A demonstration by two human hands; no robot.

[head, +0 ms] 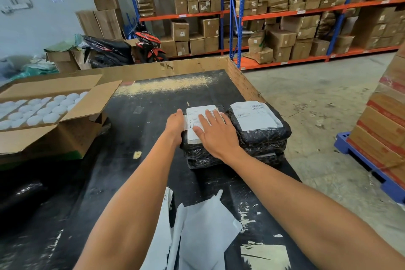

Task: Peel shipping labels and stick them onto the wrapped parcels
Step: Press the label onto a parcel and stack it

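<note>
Two stacks of black wrapped parcels stand side by side on the black table (pixel 153 160). The left stack (pixel 201 158) carries a white shipping label (pixel 198 114) on top. My right hand (pixel 215 130) lies flat on that label, fingers spread. My left hand (pixel 175 124) grips the left edge of the top parcel, where the label folds over the side. The right stack (pixel 263 138) bears a stuck label (pixel 255 116) on its top parcel. Near the table's front edge lie peeled white backing sheets (pixel 203 230) and a pile of labels (pixel 167 204).
An open carton (pixel 72 129) of white round lids sits at the table's left. A cardboard wall (pixel 197 66) edges the table's back and right side. Stacked boxes on a blue pallet (pixel 385 129) stand at right; shelving with cartons and a motorbike (pixel 122 50) lie beyond.
</note>
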